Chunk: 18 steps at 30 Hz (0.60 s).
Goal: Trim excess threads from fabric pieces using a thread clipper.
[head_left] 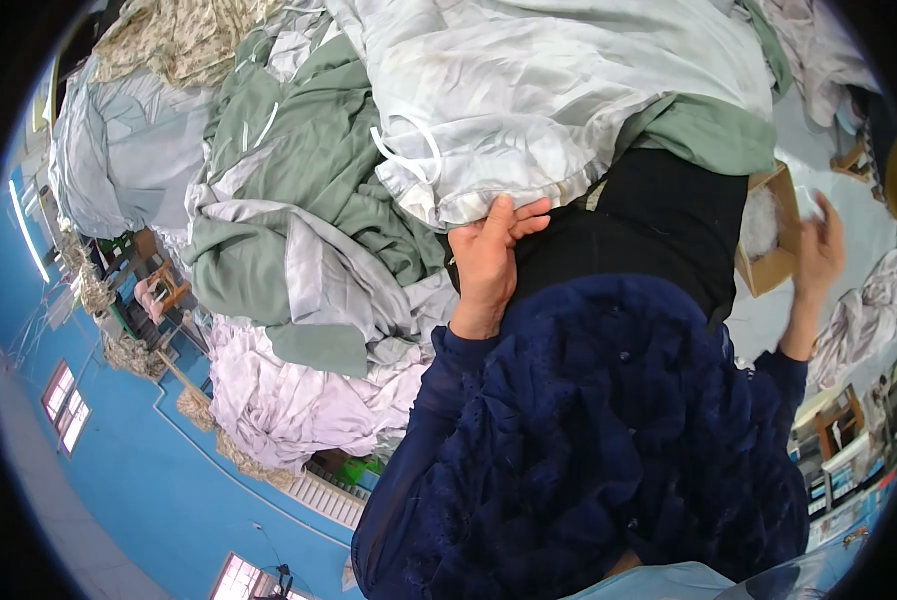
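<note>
A large white cloth with a soft grey pattern and a green underside lies across my lap. My left hand pinches its seamed near edge, thumb on top. Left of that hand a white cord loops out of the cloth. My right hand is away to the right, beside an open cardboard box. Its fingers are bent around something small and whitish, too blurred to name. Whitish, translucent material shows inside the box.
Heaped green and white fabric lies to the left, with pale pink fabric below it. A light blue bundle and a beige patterned cloth are at the far left. More patterned fabric lies at the right.
</note>
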Each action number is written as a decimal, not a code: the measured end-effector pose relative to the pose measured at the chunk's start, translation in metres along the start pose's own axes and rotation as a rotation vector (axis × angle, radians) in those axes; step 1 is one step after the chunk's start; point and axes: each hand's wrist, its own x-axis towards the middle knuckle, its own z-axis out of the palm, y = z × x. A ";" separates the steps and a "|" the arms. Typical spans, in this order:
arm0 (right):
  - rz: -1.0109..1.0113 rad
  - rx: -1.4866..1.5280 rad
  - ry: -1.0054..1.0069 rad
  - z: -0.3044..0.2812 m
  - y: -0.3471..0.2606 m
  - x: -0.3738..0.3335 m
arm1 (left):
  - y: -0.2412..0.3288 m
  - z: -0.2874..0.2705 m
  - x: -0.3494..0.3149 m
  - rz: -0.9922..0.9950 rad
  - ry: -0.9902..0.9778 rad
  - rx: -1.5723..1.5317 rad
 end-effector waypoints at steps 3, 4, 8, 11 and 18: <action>0.014 0.286 -0.326 0.081 -0.109 -0.009 | 0.001 0.009 -0.004 0.043 -0.010 0.121; -0.071 0.359 -0.443 0.100 -0.145 -0.010 | 0.003 0.011 -0.005 0.046 -0.020 0.129; -0.230 0.554 -0.653 0.154 -0.191 -0.022 | 0.000 0.017 -0.009 0.040 -0.073 0.143; -0.271 0.562 -0.728 0.172 -0.201 -0.023 | -0.001 0.015 -0.011 0.106 -0.078 0.164; -0.523 0.467 -0.664 0.186 -0.197 -0.024 | -0.005 0.021 -0.015 0.194 -0.084 0.290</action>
